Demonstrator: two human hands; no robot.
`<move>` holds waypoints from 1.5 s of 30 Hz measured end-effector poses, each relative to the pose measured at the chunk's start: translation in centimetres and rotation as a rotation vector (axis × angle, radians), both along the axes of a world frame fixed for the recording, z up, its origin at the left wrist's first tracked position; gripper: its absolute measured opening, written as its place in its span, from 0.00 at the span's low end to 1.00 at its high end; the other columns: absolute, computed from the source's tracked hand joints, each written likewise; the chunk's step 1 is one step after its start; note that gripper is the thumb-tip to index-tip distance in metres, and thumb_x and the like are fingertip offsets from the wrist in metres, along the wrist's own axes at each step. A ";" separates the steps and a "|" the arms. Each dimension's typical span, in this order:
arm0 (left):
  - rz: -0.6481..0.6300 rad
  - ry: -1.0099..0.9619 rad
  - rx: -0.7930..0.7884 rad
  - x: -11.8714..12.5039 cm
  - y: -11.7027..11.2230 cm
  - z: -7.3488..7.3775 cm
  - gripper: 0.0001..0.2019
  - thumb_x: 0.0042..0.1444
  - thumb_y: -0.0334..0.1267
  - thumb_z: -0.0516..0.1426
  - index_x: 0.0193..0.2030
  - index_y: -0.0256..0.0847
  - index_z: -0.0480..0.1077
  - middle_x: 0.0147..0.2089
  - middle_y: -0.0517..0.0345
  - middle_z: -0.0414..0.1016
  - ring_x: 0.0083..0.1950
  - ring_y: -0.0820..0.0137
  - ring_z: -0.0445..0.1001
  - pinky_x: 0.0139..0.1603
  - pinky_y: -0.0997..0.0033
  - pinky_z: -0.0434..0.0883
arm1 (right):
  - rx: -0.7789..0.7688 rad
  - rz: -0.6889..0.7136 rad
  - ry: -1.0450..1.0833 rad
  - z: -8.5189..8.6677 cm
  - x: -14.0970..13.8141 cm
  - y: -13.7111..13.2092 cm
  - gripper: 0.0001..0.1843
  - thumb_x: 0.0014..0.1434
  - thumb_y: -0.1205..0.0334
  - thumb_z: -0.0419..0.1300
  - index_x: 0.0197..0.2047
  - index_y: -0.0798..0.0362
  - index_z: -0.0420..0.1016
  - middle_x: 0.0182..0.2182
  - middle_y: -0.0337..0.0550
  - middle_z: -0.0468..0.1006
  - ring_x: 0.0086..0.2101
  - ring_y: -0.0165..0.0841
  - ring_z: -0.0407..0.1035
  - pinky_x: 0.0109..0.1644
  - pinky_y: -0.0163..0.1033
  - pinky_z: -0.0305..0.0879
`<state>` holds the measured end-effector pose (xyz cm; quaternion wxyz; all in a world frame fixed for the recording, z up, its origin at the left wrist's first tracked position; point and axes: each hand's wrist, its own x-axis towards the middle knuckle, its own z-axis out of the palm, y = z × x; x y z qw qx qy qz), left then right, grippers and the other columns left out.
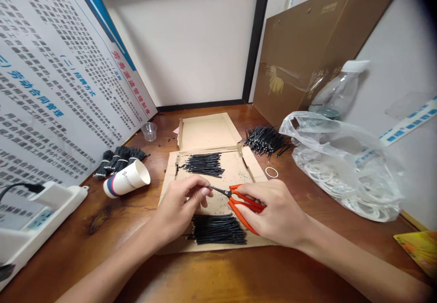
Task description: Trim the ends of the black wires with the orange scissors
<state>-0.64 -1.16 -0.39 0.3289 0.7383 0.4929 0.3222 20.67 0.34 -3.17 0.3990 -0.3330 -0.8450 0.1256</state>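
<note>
My right hand (273,207) is closed around the orange handles of a pair of scissors (244,200), whose short dark blades point left. Between the thumb and fingers of my left hand (184,200) is a small piece, mostly hidden; it looks like the end of a thin black wire, right at the blade tips. Below both hands lies an opened cardboard box (235,175). On it, one row of short black wires (203,164) lies beyond my hands and another row of black wires (218,230) lies nearer to me. Dark specks are scattered over the cardboard.
A heap of black wires (266,139) sits right of the box, near a white ring (271,172). Farther right are a plastic bag of white rings (348,175) and a bottle (336,89). Left are tied wire bundles (119,157), a tipped paper cup (128,179) and a power strip (48,216).
</note>
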 end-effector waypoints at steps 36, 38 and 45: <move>-0.014 0.040 0.049 -0.2 0.1 0.1 0.12 0.63 0.35 0.50 0.36 0.35 0.73 0.31 0.56 0.74 0.29 0.74 0.69 0.30 0.74 0.66 | 0.085 -0.011 -0.025 0.4 0.0 0.3 0.11 0.55 0.67 0.55 0.24 0.59 0.74 0.16 0.36 0.67 0.17 0.24 0.57 0.23 0.33 0.50; -0.013 0.044 0.048 -0.2 0.1 0.2 0.12 0.63 0.35 0.50 0.35 0.35 0.73 0.30 0.56 0.73 0.29 0.74 0.69 0.30 0.75 0.66 | 0.083 -0.018 -0.009 0.4 0.0 0.3 0.10 0.55 0.66 0.55 0.27 0.60 0.76 0.17 0.37 0.70 0.18 0.24 0.60 0.23 0.33 0.51; -0.030 0.035 0.050 -0.2 0.1 0.2 0.12 0.63 0.35 0.49 0.36 0.36 0.73 0.31 0.57 0.73 0.30 0.74 0.69 0.30 0.75 0.65 | 0.047 0.003 -0.013 0.7 0.1 0.2 0.10 0.54 0.66 0.56 0.27 0.60 0.76 0.17 0.37 0.70 0.17 0.25 0.61 0.23 0.33 0.52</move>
